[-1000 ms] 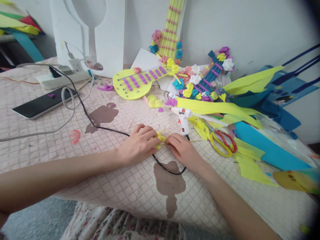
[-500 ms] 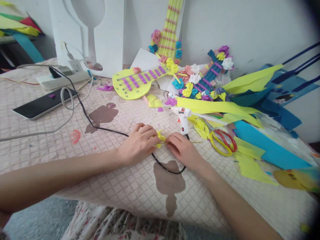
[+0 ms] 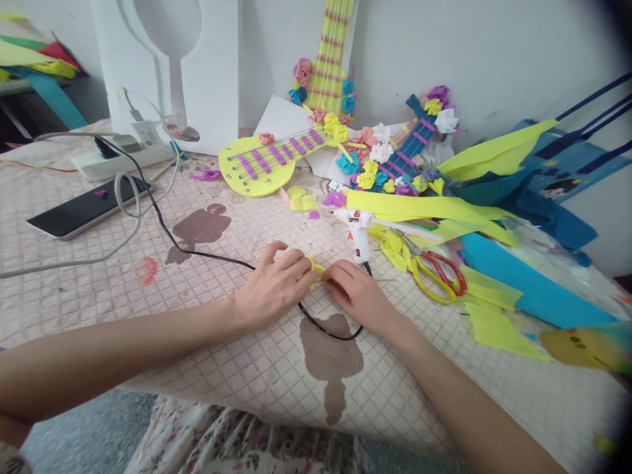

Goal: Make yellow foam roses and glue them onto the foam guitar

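My left hand (image 3: 276, 283) is pinched round a scrap of yellow paper (image 3: 316, 266), low over the cloth near the middle of the table. My right hand (image 3: 363, 296), just beside it, is closed on a thin stick (image 3: 388, 280) whose end pokes out to the right. Beneath me the cloth (image 3: 232, 368) is pale and quilted in a grid, marked by brown patches (image 3: 330, 352) and a reddish smear (image 3: 147, 270). A black cord (image 3: 212, 255) crosses it, passes under my left hand and loops below the gap. Just beyond my right hand stands the glue gun (image 3: 362, 240), with scissors (image 3: 437, 283) lying to its right. At the back, a white board (image 3: 217, 79) with a shape cut out of it and a flower-trimmed yellow neck (image 3: 328, 79) lean on the grey-white wall (image 3: 409, 52); a blue bag (image 3: 567, 164) stands at right. Below the table's edge shows a speckled grey floor (image 3: 93, 421).
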Available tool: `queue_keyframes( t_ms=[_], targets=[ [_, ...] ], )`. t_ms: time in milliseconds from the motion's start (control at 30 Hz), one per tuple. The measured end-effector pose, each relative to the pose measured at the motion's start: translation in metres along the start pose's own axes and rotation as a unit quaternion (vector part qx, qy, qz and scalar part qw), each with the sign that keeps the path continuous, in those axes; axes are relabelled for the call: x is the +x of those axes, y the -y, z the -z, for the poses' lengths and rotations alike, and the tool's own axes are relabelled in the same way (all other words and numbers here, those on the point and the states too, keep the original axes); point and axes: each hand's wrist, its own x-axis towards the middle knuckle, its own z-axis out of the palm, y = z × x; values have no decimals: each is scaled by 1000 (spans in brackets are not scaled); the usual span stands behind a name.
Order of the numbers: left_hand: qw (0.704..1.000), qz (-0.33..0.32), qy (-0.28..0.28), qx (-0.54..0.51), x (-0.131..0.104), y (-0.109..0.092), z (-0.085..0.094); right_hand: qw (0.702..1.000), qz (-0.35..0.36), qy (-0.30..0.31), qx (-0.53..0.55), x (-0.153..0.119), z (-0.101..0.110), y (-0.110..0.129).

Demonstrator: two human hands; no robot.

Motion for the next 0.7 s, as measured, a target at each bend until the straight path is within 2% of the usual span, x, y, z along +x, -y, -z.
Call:
queue_keyframes(
  t_ms=[267, 533, 700],
  targets=[
    [1000, 11, 13, -15, -1, 0, -1, 999, -2, -6, -35, 1, -2, 3],
    [999, 24, 17, -40, -1, 1, -1, 991, 16, -50, -126, 8, -12, 10],
    [997, 36, 18, -72, -1, 3, 0, 990, 32, -34, -135, 9, -11, 11]
  ],
)
